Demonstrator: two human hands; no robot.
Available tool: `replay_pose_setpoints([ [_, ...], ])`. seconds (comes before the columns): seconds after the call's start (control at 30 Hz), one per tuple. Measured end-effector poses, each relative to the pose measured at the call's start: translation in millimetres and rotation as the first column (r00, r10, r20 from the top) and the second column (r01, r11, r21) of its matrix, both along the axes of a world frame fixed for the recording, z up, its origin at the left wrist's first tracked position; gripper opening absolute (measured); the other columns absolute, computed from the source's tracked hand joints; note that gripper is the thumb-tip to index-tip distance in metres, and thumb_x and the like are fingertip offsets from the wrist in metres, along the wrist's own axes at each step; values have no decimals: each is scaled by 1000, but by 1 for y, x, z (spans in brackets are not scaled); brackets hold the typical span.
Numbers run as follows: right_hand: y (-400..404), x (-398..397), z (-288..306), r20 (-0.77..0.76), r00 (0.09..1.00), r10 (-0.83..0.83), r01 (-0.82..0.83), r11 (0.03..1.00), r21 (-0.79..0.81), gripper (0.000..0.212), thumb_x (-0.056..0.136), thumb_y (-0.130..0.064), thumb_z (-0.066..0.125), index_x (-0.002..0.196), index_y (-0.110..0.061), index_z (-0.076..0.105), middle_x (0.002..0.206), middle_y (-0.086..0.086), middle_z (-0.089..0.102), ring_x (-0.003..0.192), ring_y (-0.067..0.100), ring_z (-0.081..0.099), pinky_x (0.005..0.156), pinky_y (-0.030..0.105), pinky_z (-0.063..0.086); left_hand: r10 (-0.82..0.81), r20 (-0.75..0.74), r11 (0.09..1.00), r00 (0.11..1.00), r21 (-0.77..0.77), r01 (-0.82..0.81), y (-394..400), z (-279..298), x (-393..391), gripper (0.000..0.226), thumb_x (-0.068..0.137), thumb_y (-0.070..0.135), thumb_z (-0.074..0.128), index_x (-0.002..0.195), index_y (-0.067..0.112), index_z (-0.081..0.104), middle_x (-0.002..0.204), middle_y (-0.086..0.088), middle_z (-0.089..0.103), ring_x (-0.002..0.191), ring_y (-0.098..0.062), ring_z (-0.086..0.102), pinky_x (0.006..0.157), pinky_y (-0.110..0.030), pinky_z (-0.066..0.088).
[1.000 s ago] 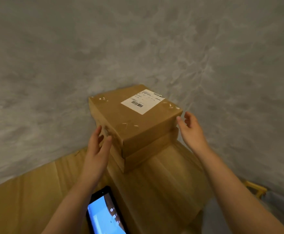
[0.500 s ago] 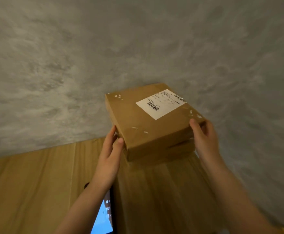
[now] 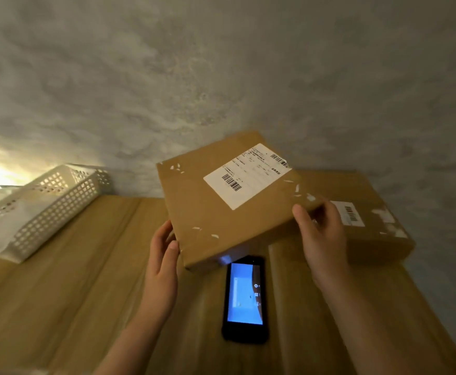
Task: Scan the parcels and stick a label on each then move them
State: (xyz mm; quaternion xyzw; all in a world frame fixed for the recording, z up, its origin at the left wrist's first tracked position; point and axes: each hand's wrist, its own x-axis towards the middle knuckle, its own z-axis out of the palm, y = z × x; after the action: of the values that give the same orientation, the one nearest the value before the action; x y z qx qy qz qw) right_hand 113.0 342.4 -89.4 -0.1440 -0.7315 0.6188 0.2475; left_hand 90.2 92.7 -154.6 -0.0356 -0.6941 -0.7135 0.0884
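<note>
A flat brown cardboard parcel (image 3: pixel 210 212) with a white barcode label (image 3: pixel 246 175) is held tilted above the wooden table. My left hand (image 3: pixel 164 255) grips its near-left edge, fingers underneath and thumb on the side. My right hand (image 3: pixel 321 234) grips its right corner, thumb on top. A second brown parcel (image 3: pixel 370 228) with its own barcode label (image 3: pixel 350 213) lies on the table at the right, partly hidden behind the lifted one. A black handheld scanner (image 3: pixel 244 299) with a lit blue screen lies flat under the lifted parcel's near edge.
A white perforated plastic basket (image 3: pixel 45 207) holding white sheets stands at the left of the wooden table (image 3: pixel 59 307). A grey textured wall (image 3: pixel 221 77) rises behind. Bright light glows at the far left edge.
Both hands took hold of the top parcel and lifted it off the one beneath, carrying it left and toward me. The lower parcel, scanner and basket have come into view.
</note>
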Motion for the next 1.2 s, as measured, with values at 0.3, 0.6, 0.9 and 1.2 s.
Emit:
replay_pose_setpoints([
  [0.3,-109,-31,-41,130,989,64,-54,995,-80,22,92,-40,62,113,-32,64,107,-16,67,100,3,61,76,21,47,15,15,980,1000,-198,-12,-142,-25,2,57,81,61,50,131,33,46,136,7,54,123,-1,53,95,-17,47],
  [0.6,-143,-71,-66,210,975,78,-45,986,-160,34,75,-41,61,104,-28,69,107,-4,73,105,19,67,99,49,51,86,-12,935,996,-345,-85,-231,-38,-23,59,81,65,54,134,44,40,139,21,43,133,-2,42,114,-43,38],
  [0.9,-147,-100,-60,328,928,178,-171,984,-51,23,98,-18,43,108,-11,63,100,7,69,94,21,65,80,36,51,-115,122,984,986,-125,130,-260,-34,-53,70,86,54,58,150,44,30,154,27,35,140,9,32,120,-35,27],
  [1.2,-151,-106,-45,444,883,151,-227,966,122,21,100,-30,48,110,-23,65,113,4,66,105,21,61,86,35,44,-329,104,907,938,-241,345,-260,-34,-50,83,74,50,74,146,55,33,141,35,45,130,6,47,103,-22,41],
])
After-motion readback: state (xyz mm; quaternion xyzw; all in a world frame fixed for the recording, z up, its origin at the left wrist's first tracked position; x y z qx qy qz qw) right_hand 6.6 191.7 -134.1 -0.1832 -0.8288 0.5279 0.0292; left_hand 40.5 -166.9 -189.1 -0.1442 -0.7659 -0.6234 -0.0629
